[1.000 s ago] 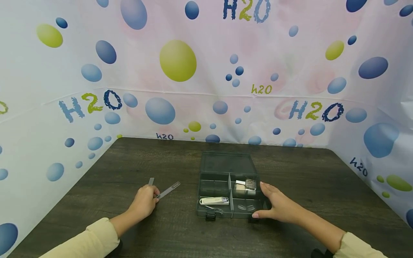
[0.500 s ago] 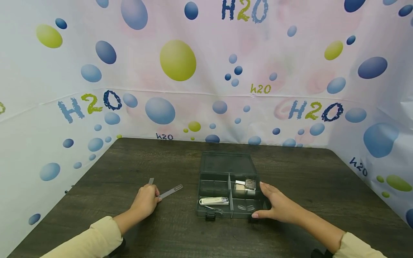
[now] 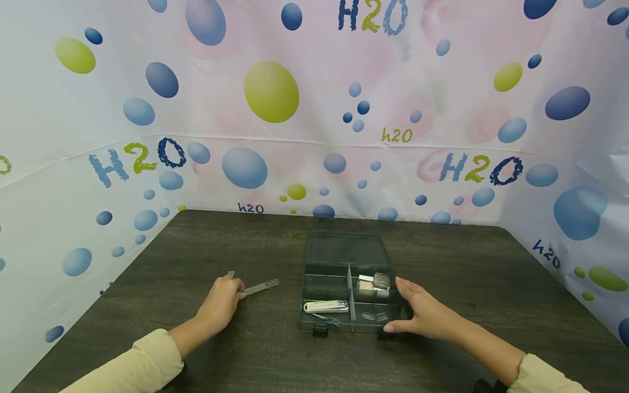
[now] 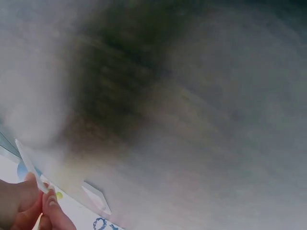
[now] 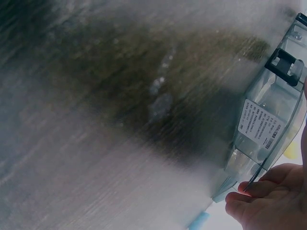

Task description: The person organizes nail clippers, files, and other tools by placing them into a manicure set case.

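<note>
My left hand [image 3: 219,303] pinches a flat grey nail file [image 3: 261,286] between thumb and fingers, its labelled end pointing right. A second flat strip [image 3: 231,274] lies on the table just behind that hand, partly hidden by it. In the left wrist view the pinched file slants up from the fingertips, and the other strip [image 4: 97,197] lies apart. At the right side of an open, smoky clear organizer box [image 3: 349,248], my right hand [image 3: 422,311] grips the corner, thumb at the front edge. The right wrist view shows its fingers [image 5: 259,189] at the box's side.
Inside the box, cream nail clippers [image 3: 326,306] and a small thin metal tool [image 3: 324,317] lie front left. Small containers [image 3: 374,284] sit back right, with clear oval pieces [image 3: 374,316] in front of them. Dark wooden table [image 3: 275,355] surrounds it; a patterned curtain [image 3: 314,180] hangs behind.
The nail file in my left hand has shifted slightly right and turned to a flatter angle. My right hand and the box have stayed in place.
</note>
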`<state>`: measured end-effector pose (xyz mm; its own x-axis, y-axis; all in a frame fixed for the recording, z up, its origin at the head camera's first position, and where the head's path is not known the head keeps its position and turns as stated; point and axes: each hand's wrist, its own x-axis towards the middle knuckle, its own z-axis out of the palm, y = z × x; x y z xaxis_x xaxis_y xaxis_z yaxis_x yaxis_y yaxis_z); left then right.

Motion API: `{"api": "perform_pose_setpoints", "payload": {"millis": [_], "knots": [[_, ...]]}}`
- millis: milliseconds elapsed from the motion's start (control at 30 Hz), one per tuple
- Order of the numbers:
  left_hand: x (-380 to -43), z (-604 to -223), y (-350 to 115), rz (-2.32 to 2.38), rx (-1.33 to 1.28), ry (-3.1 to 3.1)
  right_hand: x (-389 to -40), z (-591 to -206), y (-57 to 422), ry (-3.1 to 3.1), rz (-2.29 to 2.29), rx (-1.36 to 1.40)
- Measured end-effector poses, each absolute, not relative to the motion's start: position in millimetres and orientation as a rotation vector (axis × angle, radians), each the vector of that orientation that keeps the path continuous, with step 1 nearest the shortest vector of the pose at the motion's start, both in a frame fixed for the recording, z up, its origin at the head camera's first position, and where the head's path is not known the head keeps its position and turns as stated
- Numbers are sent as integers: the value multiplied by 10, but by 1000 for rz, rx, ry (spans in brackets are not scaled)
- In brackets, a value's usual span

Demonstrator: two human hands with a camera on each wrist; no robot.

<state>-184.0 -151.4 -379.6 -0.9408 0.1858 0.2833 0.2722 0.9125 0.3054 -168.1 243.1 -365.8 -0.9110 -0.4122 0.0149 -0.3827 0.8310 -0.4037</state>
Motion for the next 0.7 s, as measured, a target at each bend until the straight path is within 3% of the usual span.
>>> {"api": "perform_pose_setpoints", "payload": {"millis": [700], "knots": [[-1906,-3753,-1329,-691,-437,-2667,-1713,-3621,2444,2924,-612,-647]]}}
